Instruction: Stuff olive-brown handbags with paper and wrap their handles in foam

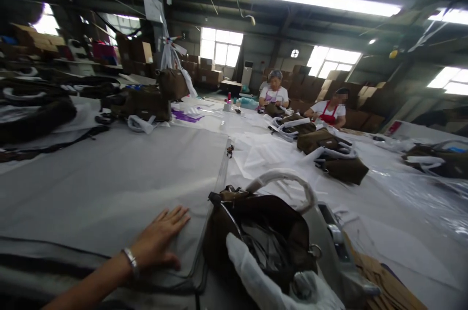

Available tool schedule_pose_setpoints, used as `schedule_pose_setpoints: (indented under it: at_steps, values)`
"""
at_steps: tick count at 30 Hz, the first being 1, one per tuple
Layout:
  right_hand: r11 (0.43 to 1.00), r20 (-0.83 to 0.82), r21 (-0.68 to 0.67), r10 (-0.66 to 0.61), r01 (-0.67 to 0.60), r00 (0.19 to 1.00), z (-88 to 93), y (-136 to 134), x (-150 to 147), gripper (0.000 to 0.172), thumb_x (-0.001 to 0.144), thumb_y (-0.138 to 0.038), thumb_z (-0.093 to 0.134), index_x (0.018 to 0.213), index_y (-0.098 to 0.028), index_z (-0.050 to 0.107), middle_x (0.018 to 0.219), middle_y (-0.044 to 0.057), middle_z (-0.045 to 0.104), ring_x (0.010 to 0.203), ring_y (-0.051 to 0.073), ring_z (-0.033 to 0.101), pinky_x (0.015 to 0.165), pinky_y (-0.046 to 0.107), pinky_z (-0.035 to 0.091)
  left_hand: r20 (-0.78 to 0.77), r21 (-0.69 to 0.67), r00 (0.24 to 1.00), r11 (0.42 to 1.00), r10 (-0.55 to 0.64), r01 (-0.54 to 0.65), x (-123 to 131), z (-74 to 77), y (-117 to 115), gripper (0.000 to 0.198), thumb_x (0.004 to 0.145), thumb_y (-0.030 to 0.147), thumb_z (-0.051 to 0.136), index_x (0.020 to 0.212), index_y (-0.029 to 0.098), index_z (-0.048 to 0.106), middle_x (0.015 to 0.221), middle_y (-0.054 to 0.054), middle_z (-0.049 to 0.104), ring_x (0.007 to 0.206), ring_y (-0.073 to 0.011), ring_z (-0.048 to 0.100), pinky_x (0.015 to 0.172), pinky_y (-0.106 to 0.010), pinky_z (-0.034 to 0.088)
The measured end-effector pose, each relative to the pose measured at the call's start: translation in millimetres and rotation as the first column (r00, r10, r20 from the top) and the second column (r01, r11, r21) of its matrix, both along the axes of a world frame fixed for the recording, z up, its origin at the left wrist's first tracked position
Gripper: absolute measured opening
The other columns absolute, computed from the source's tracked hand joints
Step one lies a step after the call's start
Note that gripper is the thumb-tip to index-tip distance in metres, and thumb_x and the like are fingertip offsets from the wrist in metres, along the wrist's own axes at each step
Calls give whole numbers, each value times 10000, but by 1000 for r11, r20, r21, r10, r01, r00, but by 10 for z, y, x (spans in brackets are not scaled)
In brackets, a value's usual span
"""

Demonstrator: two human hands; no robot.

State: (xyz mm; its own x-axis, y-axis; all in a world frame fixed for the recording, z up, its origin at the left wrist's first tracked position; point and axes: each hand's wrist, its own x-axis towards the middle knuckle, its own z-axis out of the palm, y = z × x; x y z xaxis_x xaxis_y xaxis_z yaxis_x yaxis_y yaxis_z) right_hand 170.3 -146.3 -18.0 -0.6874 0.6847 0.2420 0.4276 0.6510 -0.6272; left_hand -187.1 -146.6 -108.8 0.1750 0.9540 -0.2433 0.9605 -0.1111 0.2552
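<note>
My left hand (157,238), with a silver bracelet (130,262) at the wrist, lies palm down with fingers stretched out on the grey sheet-covered table (120,178). It holds nothing. Just to its right stands a dark brown handbag (219,242), unzipped and gaping toward me, apart from the fingers. Pale crumpled lining or filling (265,246) shows inside. One handle (281,173) arches up behind the opening in white wrapping; another white-wrapped strap (252,271) hangs over the near side. My right hand does not appear.
A grey metal machine (338,246) stands right of the bag, beside brown cardboard (383,276). More brown bags lie at right (325,149) and left (139,103). White sheets (256,149) cover the middle. Two people (273,93) (331,110) sit across the table.
</note>
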Motion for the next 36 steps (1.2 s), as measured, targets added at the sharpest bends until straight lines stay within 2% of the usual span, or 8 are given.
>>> schedule_pose_setpoints:
  at_steps: [3,7,12,15,19,24,30,36]
  values:
    - [948,-208,-308,15,-80,978,-224,61,-293,492,864,-581,490,1311,-487,670,1043,59,774,1123,304,706,759,431,604,-39,19,999,999,-36,37,-27,-173,-41,1055,624,398,908,1550,213,438,1648,-148,236,1549,-349,204,1266,-577,156]
    - [728,-348,-641,6,-243,937,-190,-13,-377,386,923,-550,517,1181,-403,763,1055,38,770,1119,272,713,836,397,616,42,125,997,991,-58,52,-187,-273,-1,742,785,332,811,1475,278,545,1608,-94,378,1518,-307,325,1257,-546,252]
    - [515,-366,-769,131,-378,922,-433,-349,-982,302,828,-578,726,972,-332,826,893,19,787,940,260,766,834,353,612,109,232,992,972,-66,39,-307,-399,-3,616,836,270,766,1428,263,596,1583,-95,437,1486,-295,394,1247,-501,302]
    - [518,-415,-804,-140,-290,899,-908,-478,-1428,644,757,-749,713,1004,-162,812,858,107,783,782,239,762,770,349,600,156,298,987,955,-41,-7,-354,-498,2,548,879,267,717,1415,239,609,1587,-91,444,1479,-291,408,1229,-473,346]
    - [591,-407,-789,-302,-166,862,-1330,-448,-1622,665,792,-734,710,1119,-158,776,1061,148,768,892,271,750,792,360,578,221,348,975,935,-18,-62,-418,-639,36,503,875,256,710,1372,223,649,1555,-77,501,1457,-285,446,1210,-440,390]
    - [686,-378,-718,-244,-117,893,-1447,-389,-1585,564,849,-686,683,1155,-221,772,1087,113,755,925,279,730,839,372,551,315,389,949,912,0,-129,-456,-685,58,352,926,362,654,1243,230,735,1432,-65,638,1380,-278,549,1173,-426,448]
    - [634,-391,-765,-319,-112,864,-1619,-384,-1625,701,794,-783,664,1136,-180,766,884,123,785,813,276,739,750,363,550,429,427,902,869,50,-251,-425,-590,90,372,966,519,534,861,228,740,1153,-90,735,1140,-288,662,1040,-440,531]
    - [597,-490,-794,-514,-115,704,-1672,-390,-1728,715,715,-774,749,1118,-184,772,1145,140,745,936,295,749,757,364,588,502,402,860,855,93,-328,-352,-519,106,330,911,485,530,869,207,703,1072,-118,719,1085,-324,648,1020,-491,493]
